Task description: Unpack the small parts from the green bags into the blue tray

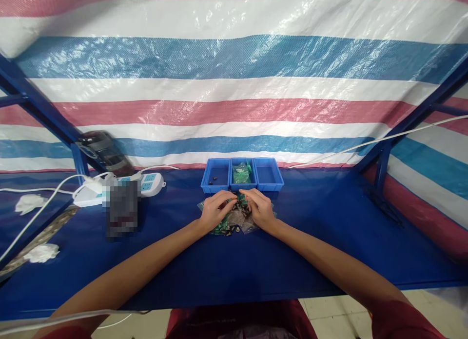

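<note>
My left hand (213, 212) and my right hand (262, 211) face each other over a pile of small parts on the blue table. The thumb and fingers of each hand come together in a pinch; what lies between the fingertips is too small to make out. Beneath them are clear plastic bags (249, 226) and several small dark and metallic parts (229, 230), with some green showing. Just behind the hands stands a row of three blue bins: the left bin (215, 188) has a few small dark pieces, and the middle bin (243, 187) holds a green bagged item (241, 173).
On the left sit a white power strip (152, 184) with cables, a blurred dark object (122, 209) and crumpled white tissues (42, 252). A dark container (106, 151) leans near the blue frame post. The right bin (268, 188) shows its bare floor. Striped sheeting (234, 90) hangs behind.
</note>
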Demonstrator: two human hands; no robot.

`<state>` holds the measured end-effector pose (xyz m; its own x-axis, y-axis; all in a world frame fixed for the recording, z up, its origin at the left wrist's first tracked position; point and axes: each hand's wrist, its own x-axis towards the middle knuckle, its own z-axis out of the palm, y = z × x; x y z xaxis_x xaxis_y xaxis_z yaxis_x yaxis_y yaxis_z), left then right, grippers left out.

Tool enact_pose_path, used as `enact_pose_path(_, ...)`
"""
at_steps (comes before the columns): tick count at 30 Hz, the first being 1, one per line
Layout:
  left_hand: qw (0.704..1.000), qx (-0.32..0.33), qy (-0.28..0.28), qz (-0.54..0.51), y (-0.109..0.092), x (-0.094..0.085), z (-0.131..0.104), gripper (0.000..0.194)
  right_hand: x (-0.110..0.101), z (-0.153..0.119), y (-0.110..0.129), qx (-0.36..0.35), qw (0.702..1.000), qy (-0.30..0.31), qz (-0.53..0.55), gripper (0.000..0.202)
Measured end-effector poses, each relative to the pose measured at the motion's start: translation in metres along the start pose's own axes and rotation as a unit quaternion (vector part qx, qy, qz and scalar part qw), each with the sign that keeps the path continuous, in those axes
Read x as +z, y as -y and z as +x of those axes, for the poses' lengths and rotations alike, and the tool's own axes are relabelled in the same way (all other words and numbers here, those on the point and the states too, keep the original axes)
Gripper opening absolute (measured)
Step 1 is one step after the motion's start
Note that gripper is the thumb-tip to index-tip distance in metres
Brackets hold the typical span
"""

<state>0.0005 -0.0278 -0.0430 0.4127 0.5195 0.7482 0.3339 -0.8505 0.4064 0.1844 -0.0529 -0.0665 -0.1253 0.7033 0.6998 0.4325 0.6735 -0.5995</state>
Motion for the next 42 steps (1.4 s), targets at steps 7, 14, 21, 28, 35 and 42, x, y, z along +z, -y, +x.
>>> enact_pose_path(7, 1.000, 0.000, -0.001, -0.002, -0.0012, -0.0005, 0.0006, 0.010, -0.0008, -0.0008, 0.0046, 0.041, 0.999, -0.025, -0.022, 0.023)
enact_pose_path(14, 1.000, -0.003, -0.006, -0.014, 0.0007, 0.0023, -0.0002, 0.013, -0.0043, 0.0029, 0.0074, 0.005, 1.000, -0.012, -0.007, 0.028)
enact_pose_path(21, 1.000, 0.001, -0.003, -0.014, 0.0005, 0.0018, 0.0003, 0.011, -0.0041, 0.0019, 0.0058, 0.005, 0.999, -0.019, -0.025, 0.034)
enact_pose_path(28, 1.000, 0.003, 0.003, -0.017, 0.0023, 0.0014, -0.0001, 0.011, -0.0018, 0.0013, 0.0053, -0.011, 0.999, -0.016, -0.035, 0.024)
enact_pose_path(35, 1.000, 0.011, -0.007, -0.014, 0.0004, 0.0014, 0.0002, 0.010, -0.0006, 0.0026, 0.0045, -0.043, 0.999, -0.018, -0.011, 0.031)
enact_pose_path(42, 1.000, 0.008, -0.005, -0.011, -0.0001, 0.0015, 0.0011, 0.011, -0.0049, 0.0039, 0.0071, -0.028, 0.998, -0.031, -0.041, 0.032)
